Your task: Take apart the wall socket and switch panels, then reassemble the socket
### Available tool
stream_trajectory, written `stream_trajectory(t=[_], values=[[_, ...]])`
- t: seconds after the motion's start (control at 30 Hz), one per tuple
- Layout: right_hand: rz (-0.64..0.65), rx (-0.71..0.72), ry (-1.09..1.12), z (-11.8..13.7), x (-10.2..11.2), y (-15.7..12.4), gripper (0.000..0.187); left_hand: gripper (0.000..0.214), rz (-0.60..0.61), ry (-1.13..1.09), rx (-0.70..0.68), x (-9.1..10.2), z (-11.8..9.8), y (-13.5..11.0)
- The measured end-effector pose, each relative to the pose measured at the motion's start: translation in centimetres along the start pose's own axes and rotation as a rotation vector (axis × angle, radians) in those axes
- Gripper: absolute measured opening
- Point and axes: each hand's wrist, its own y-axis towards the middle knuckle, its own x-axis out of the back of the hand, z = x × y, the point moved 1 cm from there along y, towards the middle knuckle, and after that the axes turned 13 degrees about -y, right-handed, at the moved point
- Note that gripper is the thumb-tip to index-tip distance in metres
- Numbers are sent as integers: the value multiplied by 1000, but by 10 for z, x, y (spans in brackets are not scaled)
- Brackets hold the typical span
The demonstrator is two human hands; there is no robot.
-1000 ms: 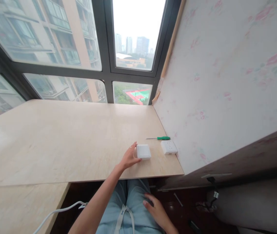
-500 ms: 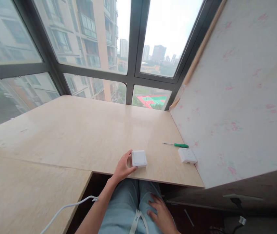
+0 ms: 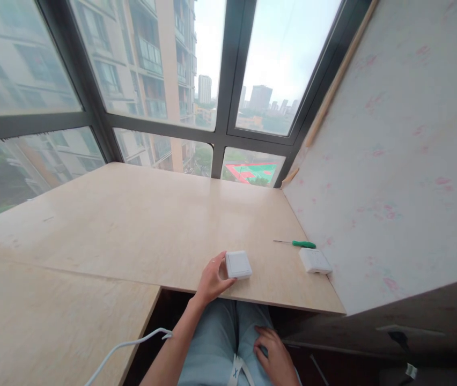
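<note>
My left hand (image 3: pixel 211 279) reaches onto the pale wooden desk (image 3: pixel 140 225) and grips the left edge of a white square wall switch (image 3: pixel 238 264) that lies flat near the desk's front edge. Thumb and fingers curl round its side. My right hand (image 3: pixel 274 354) rests flat, palm down, on my right thigh below the desk, fingers stretched out and holding nothing. A white wall socket (image 3: pixel 315 261) lies further right on the desk. Just behind it lies a screwdriver with a green handle (image 3: pixel 297 244).
A wall with faint pink flowers (image 3: pixel 393 161) rises along the desk's right side. Large dark-framed windows (image 3: pixel 220 107) stand behind the desk. A second desk panel (image 3: pixel 43 321) joins at the lower left. A white cable (image 3: pixel 127 346) hangs by my left forearm.
The switch has slid left, away from the socket and toward the desk's front edge, with my left hand on it. The view has swung left. My right hand stays on my thigh.
</note>
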Motion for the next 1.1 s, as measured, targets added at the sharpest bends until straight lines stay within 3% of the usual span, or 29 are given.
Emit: stream_trajectory(t=[0.37,0.57,0.8,1.1], values=[[8,-23,39,9,5,-4,12,82,18,-28,10,1,2,0],[-55,-90,146,16,22,-1,11,82,18,-46,15,1,8,2],[-5,32,200,31,46,4,21,82,-2,-48,-4,-2,12,2],[15,166,157,42,42,11,37,83,10,-59,21,0,8,1]])
